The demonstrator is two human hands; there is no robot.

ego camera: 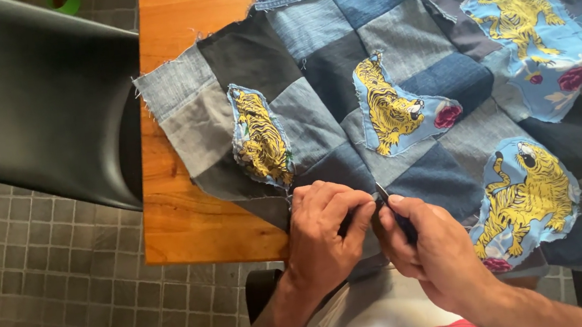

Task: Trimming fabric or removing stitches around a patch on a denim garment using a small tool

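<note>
On wood table [200, 223] (tile floor [45, 315]), denim patchwork [339, 72], blk chair [20, 96]

A single camera on the person's head looks steeply down, close over the wooden table [200, 223] edge and tiled floor [45, 315].

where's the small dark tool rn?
Head view, bottom centre: the tool is pinched in the right hand, its tip at the patchwork quilt edge, just right of the left hand.

A patchwork denim cloth [402, 85] with yellow tiger patches is lying spread flat, its near edge being pinched. A small dark pointed tool [396, 217] is angling upright against that edge.
</note>
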